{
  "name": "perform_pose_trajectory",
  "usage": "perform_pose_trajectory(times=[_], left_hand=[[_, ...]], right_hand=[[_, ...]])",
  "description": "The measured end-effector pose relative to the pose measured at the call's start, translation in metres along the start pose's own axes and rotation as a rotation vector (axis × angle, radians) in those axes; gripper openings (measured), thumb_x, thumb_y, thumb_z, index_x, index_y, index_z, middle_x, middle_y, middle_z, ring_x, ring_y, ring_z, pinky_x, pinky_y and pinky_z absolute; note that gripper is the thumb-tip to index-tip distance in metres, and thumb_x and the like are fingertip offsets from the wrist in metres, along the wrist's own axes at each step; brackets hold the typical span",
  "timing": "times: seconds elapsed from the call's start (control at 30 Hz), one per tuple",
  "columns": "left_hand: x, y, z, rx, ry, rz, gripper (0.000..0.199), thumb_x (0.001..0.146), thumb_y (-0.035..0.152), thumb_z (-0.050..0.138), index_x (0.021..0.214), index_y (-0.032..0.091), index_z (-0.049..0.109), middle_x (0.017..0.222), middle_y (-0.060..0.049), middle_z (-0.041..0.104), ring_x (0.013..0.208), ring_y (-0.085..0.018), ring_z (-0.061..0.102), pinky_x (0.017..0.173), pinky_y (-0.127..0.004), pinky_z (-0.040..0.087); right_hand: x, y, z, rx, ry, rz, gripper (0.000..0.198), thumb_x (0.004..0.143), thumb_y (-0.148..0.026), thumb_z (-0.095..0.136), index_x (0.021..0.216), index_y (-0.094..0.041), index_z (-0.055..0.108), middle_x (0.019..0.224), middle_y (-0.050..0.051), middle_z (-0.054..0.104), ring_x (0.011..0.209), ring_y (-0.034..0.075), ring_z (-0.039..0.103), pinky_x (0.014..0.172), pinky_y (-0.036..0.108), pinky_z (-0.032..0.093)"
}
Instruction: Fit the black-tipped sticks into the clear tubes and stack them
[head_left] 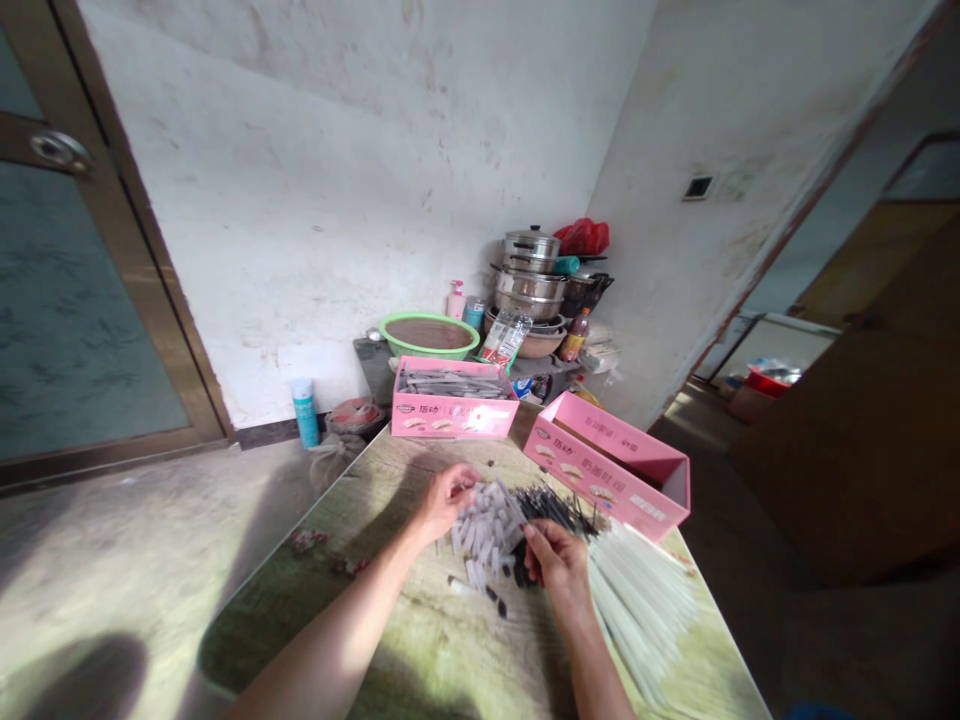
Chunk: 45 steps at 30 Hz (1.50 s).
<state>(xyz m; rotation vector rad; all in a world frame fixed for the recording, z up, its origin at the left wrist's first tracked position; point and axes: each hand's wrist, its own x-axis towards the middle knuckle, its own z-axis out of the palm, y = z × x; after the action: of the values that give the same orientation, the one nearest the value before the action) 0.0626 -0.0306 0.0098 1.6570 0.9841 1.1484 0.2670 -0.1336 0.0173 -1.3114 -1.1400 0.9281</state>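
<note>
Left hand point(445, 502), right hand point(562, 565) beside white caps point(480, 528)
Fingers curled narrow — hold unclear; light pinches suit small pieces.

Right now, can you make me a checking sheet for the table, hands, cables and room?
Surface: wood-patterned table, partly sunlit
Job's things: pile of small whitish pieces; dark slender sticks; fan of long whitish rods; pink rectangular box holding slender grey pieces; second pink rectangular box
Clutter: small black cylinders lying loose by the pile
Hands: left hand at the pile's left edge; right hand by its right edge; grips unclear
Cables: nothing seen
Surroundings: round green basin, stacked silver metal pots
</note>
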Motion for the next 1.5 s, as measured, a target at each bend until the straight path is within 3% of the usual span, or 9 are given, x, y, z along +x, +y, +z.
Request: perform_pose_trajectory(times=[0.13,0.37,0.53,0.73,0.9,1.27,1.4,1.5], left_hand=[[0.002,0.000,-0.002,-0.236,-0.022,-0.060,0.018,0.074,0.027,0.073,0.089,0.017,0.074,0.085,-0.005,0.074,0.071,-0.018,0.067,0.065,-0.026,0.050],[0.003,-0.001,-0.006,-0.364,0.082,-0.155,0.028,0.073,0.033,0.077,0.096,0.017,0.075,0.094,-0.007,0.076,0.082,-0.020,0.068,0.071,-0.028,0.050],[0.002,-0.001,-0.005,-0.374,0.072,-0.173,0.035,0.071,0.038,0.080,0.098,0.016,0.075,0.094,-0.008,0.077,0.084,-0.021,0.069,0.071,-0.028,0.050],[-0.001,0.006,0.001,-0.494,0.018,-0.194,0.034,0.067,0.039,0.085,0.090,0.016,0.077,0.088,-0.008,0.077,0.075,-0.018,0.066,0.066,-0.027,0.048],[-0.003,0.010,0.004,-0.604,0.057,-0.246,0.044,0.067,0.047,0.088,0.094,0.014,0.078,0.085,-0.008,0.076,0.068,-0.015,0.064,0.064,-0.026,0.048],[-0.008,0.009,0.012,-0.597,0.033,-0.311,0.048,0.064,0.054,0.089,0.079,0.011,0.074,0.064,-0.002,0.064,0.054,-0.010,0.054,0.051,-0.021,0.036],[-0.011,0.007,0.021,-0.581,0.032,-0.293,0.045,0.068,0.056,0.086,0.079,0.013,0.074,0.063,-0.002,0.063,0.055,-0.011,0.054,0.050,-0.022,0.036],[-0.013,0.009,0.025,-0.586,0.050,-0.274,0.046,0.067,0.057,0.085,0.076,0.014,0.073,0.063,-0.002,0.062,0.054,-0.011,0.053,0.050,-0.023,0.036]], right_hand=[[-0.001,0.000,0.000,-0.027,-0.029,-0.030,0.046,0.082,-0.061,0.070,0.080,-0.015,0.074,0.046,-0.003,0.052,0.039,0.012,0.042,0.041,0.025,0.031],[-0.002,0.000,0.000,-0.053,-0.048,-0.039,0.045,0.083,-0.060,0.069,0.073,-0.016,0.071,0.044,-0.004,0.048,0.039,0.011,0.037,0.041,0.025,0.027],[-0.003,0.001,0.000,-0.086,-0.080,-0.045,0.044,0.085,-0.058,0.067,0.068,-0.017,0.069,0.046,-0.004,0.046,0.042,0.011,0.036,0.043,0.026,0.026],[-0.005,-0.006,0.003,-0.114,-0.079,-0.057,0.045,0.085,-0.059,0.066,0.069,-0.017,0.070,0.047,-0.003,0.047,0.043,0.012,0.038,0.044,0.026,0.027],[-0.008,-0.011,0.006,-0.162,-0.080,-0.098,0.044,0.087,-0.058,0.064,0.073,-0.017,0.071,0.050,-0.003,0.047,0.046,0.013,0.040,0.046,0.026,0.030],[-0.016,-0.013,0.015,-0.453,0.038,-0.309,0.045,0.094,-0.058,0.055,0.086,-0.020,0.076,0.063,0.006,0.067,0.055,0.022,0.058,0.056,0.030,0.039],[-0.021,-0.013,0.023,-0.489,0.083,-0.338,0.048,0.092,-0.063,0.054,0.082,-0.021,0.074,0.063,0.010,0.068,0.052,0.022,0.058,0.055,0.030,0.035],[-0.024,-0.014,0.027,-0.463,0.088,-0.321,0.049,0.094,-0.063,0.051,0.073,-0.022,0.068,0.056,0.005,0.060,0.048,0.019,0.050,0.054,0.031,0.031]])
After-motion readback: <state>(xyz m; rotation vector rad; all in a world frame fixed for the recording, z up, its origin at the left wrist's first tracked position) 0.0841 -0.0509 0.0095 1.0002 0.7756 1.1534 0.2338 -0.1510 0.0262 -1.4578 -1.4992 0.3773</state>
